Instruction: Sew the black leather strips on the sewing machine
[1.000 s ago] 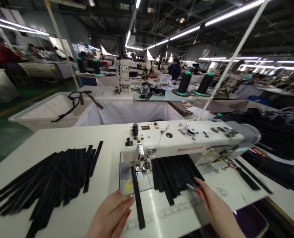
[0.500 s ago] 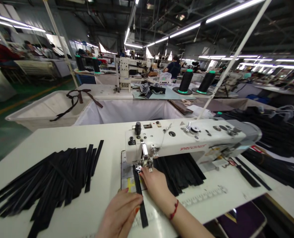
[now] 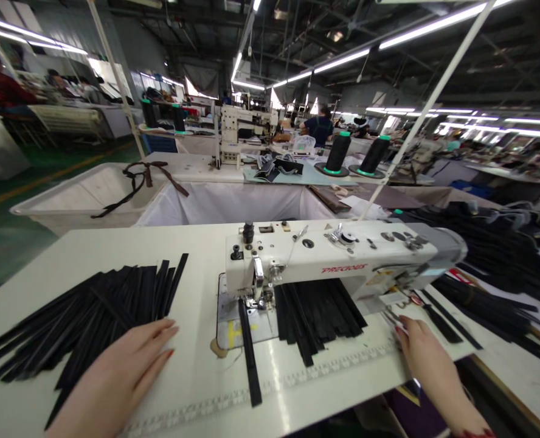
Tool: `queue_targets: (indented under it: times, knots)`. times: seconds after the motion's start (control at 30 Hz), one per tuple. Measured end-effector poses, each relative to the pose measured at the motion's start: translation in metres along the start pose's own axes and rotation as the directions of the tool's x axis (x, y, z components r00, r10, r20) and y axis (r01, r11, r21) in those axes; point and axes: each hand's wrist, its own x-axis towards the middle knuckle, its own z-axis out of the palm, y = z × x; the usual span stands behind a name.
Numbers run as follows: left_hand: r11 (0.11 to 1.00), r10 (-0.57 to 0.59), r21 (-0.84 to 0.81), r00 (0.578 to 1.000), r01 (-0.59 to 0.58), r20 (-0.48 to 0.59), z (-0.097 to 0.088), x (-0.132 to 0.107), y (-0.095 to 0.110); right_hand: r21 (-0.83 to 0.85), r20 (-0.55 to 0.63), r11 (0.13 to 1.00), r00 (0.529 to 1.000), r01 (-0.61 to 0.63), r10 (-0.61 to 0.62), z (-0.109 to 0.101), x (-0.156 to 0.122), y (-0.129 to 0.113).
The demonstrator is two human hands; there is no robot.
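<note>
A black fabric strip (image 3: 250,359) lies under the presser foot of the white sewing machine (image 3: 306,261), its near end reaching across the table. My left hand (image 3: 119,371) is open, its fingers stretched out beside the fanned pile of black strips (image 3: 110,301); it holds nothing. To the right of the machine, my right hand (image 3: 422,350) has its fingers closed on a small metal tool (image 3: 390,315), whose exact kind is hard to make out. More black strips (image 3: 318,316) lie under the machine arm.
A printed ruler scale (image 3: 329,367) runs along the table's front. Red-handled scissors (image 3: 416,299) lie by the machine's right end. Black bundles (image 3: 475,298) fill the right side. Behind stand a white bin (image 3: 78,198) and thread cones (image 3: 338,152). A person (image 3: 319,128) is farther back.
Both hands have left the strip at the needle. My left hand has moved left to the pile, my right hand right to the small metal tool. The strip stays under the presser foot.
</note>
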Motion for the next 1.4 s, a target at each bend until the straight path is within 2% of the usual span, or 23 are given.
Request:
queue_targets:
  times: [0.03,0.1,0.13,0.2,0.23,0.3,0.33,0.37,0.43,0.53,0.6,0.77,0.9,1.03,1.23,1.4]
  knots:
    - [0.997,0.076,0.014,0.996,-0.076,0.042,0.010,0.011,0.013,0.002,-0.008,1.000,1.000,0.025,-0.025,0.000,0.001,-0.006]
    - [0.986,0.165,0.013,0.979,-0.168,0.117,0.034,0.033,0.042,0.051,-0.057,0.989,0.989,0.140,-0.137,-0.008,-0.003,-0.038]
    - [0.985,0.168,0.010,0.974,-0.172,0.150,0.045,0.042,0.054,0.114,-0.110,0.962,0.966,0.247,-0.235,-0.016,-0.007,-0.062]
    - [0.989,0.143,0.011,0.967,-0.149,0.211,0.065,0.053,0.070,0.277,-0.182,0.849,0.892,0.450,-0.414,-0.033,-0.022,-0.118]
    - [0.991,0.131,0.007,0.963,-0.137,0.235,0.073,0.056,0.073,0.338,-0.192,0.774,0.844,0.536,-0.500,-0.039,-0.030,-0.147]
    - [0.991,0.128,-0.009,0.956,-0.130,0.265,0.082,0.056,0.073,0.369,-0.248,0.604,0.701,0.706,-0.668,-0.044,-0.044,-0.199]
    - [0.991,0.134,-0.021,0.954,-0.133,0.268,0.084,0.055,0.072,0.358,-0.275,0.544,0.643,0.759,-0.715,-0.041,-0.050,-0.219]
    - [0.990,0.143,-0.032,0.954,-0.139,0.265,0.085,0.054,0.070,0.355,-0.290,0.521,0.621,0.776,-0.728,-0.036,-0.055,-0.236]
    - [0.986,0.167,-0.050,0.954,-0.160,0.247,0.085,0.052,0.067,0.361,-0.367,0.513,0.624,0.779,-0.689,-0.022,-0.063,-0.255]
    - [0.979,0.203,-0.049,0.951,-0.197,0.234,0.084,0.051,0.066,0.379,-0.457,0.538,0.658,0.753,-0.598,-0.002,-0.072,-0.262]
    - [0.977,0.212,-0.034,0.950,-0.210,0.227,0.084,0.052,0.067,0.370,-0.470,0.564,0.672,0.738,-0.572,0.003,-0.078,-0.260]
    - [0.976,0.211,-0.001,0.953,-0.216,0.218,0.085,0.053,0.069,0.365,-0.491,0.593,0.689,0.718,-0.533,-0.001,-0.077,-0.263]
    - [0.975,0.211,0.020,0.953,-0.220,0.218,0.088,0.056,0.066,0.401,-0.503,0.597,0.712,0.695,-0.491,-0.007,-0.065,-0.270]
    - [0.977,0.203,0.028,0.958,-0.213,0.201,0.094,0.060,0.062,0.410,-0.506,0.581,0.706,0.703,-0.496,-0.010,-0.051,-0.273]
    - [0.982,0.184,-0.001,0.964,-0.188,0.192,0.099,0.063,0.059,0.448,-0.403,0.552,0.709,0.704,-0.578,-0.014,-0.035,-0.273]
    - [0.981,0.195,-0.011,0.966,-0.196,0.170,0.099,0.063,0.059,0.463,-0.330,0.560,0.720,0.687,-0.610,-0.010,-0.028,-0.274]
